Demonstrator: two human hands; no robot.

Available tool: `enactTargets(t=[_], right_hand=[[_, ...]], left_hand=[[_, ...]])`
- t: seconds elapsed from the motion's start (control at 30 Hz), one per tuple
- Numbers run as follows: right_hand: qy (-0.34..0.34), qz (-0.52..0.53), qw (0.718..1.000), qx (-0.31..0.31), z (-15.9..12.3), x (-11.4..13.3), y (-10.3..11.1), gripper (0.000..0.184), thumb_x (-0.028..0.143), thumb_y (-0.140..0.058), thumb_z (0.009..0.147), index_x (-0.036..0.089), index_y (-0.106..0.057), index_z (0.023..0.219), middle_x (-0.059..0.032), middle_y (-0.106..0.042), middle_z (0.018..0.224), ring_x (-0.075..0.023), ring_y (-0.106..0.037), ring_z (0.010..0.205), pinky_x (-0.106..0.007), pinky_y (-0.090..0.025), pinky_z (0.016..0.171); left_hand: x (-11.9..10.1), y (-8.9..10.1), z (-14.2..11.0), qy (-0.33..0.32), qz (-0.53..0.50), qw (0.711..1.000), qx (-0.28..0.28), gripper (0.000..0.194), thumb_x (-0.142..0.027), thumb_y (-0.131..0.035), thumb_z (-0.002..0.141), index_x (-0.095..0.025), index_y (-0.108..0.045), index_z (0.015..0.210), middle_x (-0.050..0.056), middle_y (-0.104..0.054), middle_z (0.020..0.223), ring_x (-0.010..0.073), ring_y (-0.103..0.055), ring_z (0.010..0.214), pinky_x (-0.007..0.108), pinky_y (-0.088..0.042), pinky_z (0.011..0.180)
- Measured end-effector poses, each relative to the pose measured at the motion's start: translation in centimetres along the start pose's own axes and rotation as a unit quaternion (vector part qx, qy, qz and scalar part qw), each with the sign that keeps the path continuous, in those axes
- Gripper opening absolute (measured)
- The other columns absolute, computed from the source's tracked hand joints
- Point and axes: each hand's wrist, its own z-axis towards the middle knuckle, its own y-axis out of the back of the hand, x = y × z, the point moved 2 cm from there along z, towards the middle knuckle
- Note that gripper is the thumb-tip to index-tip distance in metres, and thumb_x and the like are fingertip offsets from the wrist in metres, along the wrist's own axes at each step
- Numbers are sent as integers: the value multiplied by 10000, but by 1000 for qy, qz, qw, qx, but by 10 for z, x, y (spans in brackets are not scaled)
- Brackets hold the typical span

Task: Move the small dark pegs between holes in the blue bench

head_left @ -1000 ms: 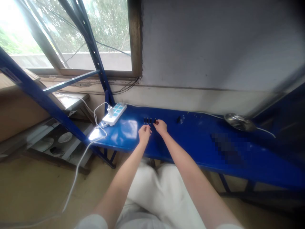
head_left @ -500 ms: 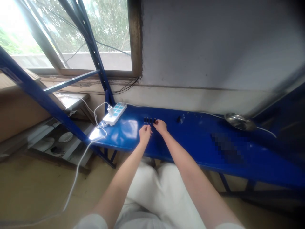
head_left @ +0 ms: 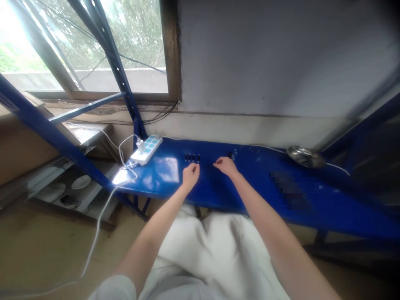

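Observation:
A row of small black pieces [head_left: 191, 157] stands upright on the blue metal shelf [head_left: 256, 187]. Just in front of that row rests my left hand [head_left: 190, 174], fingers curled loosely; whether anything is pinched in them I cannot make out. To the right, my right hand [head_left: 225, 166] lies over the shelf with its fingers bent downward, close to a small pile of dark pieces [head_left: 233, 154]. The fingertips of both hands are too small to read clearly.
A white power strip [head_left: 146, 149] with a plugged-in charger and white cable [head_left: 103, 208] lies at the shelf's left end. A steel bowl [head_left: 304, 156] sits at the back right. Blue rack struts [head_left: 115, 66] cross the window. Plates [head_left: 80, 182] lie on a lower shelf at left.
My right hand has moved from the row of black pieces to the right, toward the small dark pile. My left hand stayed in front of the row. The view shifted slightly.

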Motion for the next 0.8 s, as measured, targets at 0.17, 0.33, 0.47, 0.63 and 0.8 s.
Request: enactTargets(t=[0.17,0.33,0.47,0.63,0.8], right_hand=[[-82,-13,995,-53,-5,-52,27,126,284,-626,685,175,-683,709,-62,-675,740,-177,-607,646,-265,-418,579],[-79,38,987,-131,-2,-77,22,248,270,-584,716,142,-665,912,-75,-679,850,-179,-616,769,-271,-449,689],[-45,36,982,-179,7,-85,10,317,261,-568,718,98,-640,980,-117,-652,957,-188,-595,837,-290,-445,763],[-35,-6,975,-219,18,-91,2,298,282,-582,685,102,-664,907,-144,-633,961,-247,-562,902,-354,-424,811],[-47,-11,974,-219,26,-90,-1,285,278,-581,679,92,-675,873,-157,-629,967,-261,-555,905,-349,-420,794]], left_hand=[[-25,-20,-1,-125,96,980,118,317,-379,-358,878,-187,-603,817,20,-615,683,117,-537,575,224,-413,570],[-47,-60,8,-179,158,954,181,406,-363,-387,869,-191,-472,1227,84,-622,1015,200,-570,937,302,-445,794],[-55,-91,23,-161,211,942,204,501,-280,-342,880,-181,-298,1369,152,-492,1253,269,-489,1096,403,-406,870],[-60,-110,38,-144,310,912,227,533,-227,-283,893,-207,-179,1415,135,-433,1311,264,-433,1137,425,-372,901],[-58,-123,51,-146,359,889,246,552,-183,-276,883,-224,-165,1422,120,-440,1300,258,-437,1116,415,-368,893]])
